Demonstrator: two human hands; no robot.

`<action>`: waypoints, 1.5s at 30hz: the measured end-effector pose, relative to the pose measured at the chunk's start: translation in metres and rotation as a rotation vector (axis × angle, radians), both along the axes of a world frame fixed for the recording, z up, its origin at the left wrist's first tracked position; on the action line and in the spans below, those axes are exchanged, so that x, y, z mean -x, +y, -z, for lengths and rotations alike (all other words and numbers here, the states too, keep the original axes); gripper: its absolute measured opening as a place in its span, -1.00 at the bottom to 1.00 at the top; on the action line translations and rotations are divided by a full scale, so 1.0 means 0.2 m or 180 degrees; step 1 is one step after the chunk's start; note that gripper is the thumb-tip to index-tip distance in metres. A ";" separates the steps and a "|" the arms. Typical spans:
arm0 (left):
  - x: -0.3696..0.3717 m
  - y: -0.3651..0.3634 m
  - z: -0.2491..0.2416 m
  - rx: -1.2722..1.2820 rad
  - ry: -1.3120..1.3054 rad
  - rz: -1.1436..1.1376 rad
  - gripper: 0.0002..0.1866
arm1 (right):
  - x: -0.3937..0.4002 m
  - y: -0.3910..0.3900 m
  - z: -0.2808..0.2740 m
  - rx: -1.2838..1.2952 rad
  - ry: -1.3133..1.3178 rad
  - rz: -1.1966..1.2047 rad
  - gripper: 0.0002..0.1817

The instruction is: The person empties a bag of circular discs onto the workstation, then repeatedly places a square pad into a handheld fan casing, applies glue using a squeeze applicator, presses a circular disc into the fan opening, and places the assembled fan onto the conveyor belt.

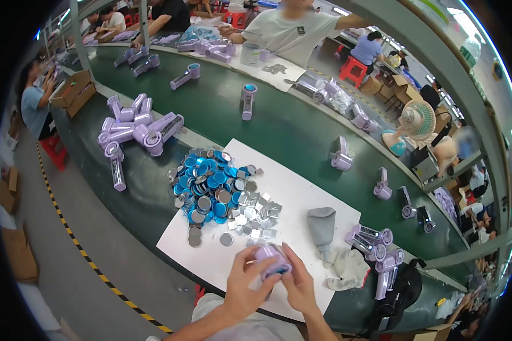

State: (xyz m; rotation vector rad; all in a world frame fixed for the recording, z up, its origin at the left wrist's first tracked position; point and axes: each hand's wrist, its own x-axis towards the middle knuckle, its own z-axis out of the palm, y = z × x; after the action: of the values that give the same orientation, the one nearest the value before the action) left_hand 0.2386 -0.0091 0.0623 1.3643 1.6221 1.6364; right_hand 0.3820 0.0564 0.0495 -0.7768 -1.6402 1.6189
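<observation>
Above the near edge of a white board (301, 196), both my hands are closed around a lilac plastic housing (274, 260) with a round head. My left hand (246, 284) grips it from the left with the thumb along its lower side. My right hand (297, 282) has its fingers on the right side. Part of the housing is hidden by my fingers. Beyond my hands lie a heap of round discs (213, 182), some blue and some silver, and a pile of small square silver pieces (257, 216).
A grey squeeze bottle (322, 227) and a whitish cloth (347, 270) lie right of my hands. Lilac housings are piled at left (133, 128) and right (375, 244); several more are spread along the green conveyor belt (290, 142). A black bag (403, 295) sits at right. A person (290, 34) works opposite.
</observation>
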 end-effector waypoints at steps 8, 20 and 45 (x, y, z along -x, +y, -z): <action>0.19 0.10 0.09 0.0266 -0.2175 -0.0093 -0.52 | 0.08 0.27 -0.06 -0.1169 -0.2213 -0.0321 -0.39; 0.37 -0.13 0.24 0.0104 -0.1554 -0.0887 -0.71 | 0.50 1.55 0.21 -0.2241 -0.2653 0.1655 -0.46; 1.25 -0.09 0.06 0.1112 0.0418 -0.2012 -0.26 | -0.28 0.63 0.13 -0.1889 -0.2416 0.1219 -0.22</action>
State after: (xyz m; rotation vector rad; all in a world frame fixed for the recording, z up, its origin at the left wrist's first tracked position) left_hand -0.0124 -0.0262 0.0509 0.8374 2.4556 1.4788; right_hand 0.4386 0.1816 0.0244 -1.3567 -2.1477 0.5132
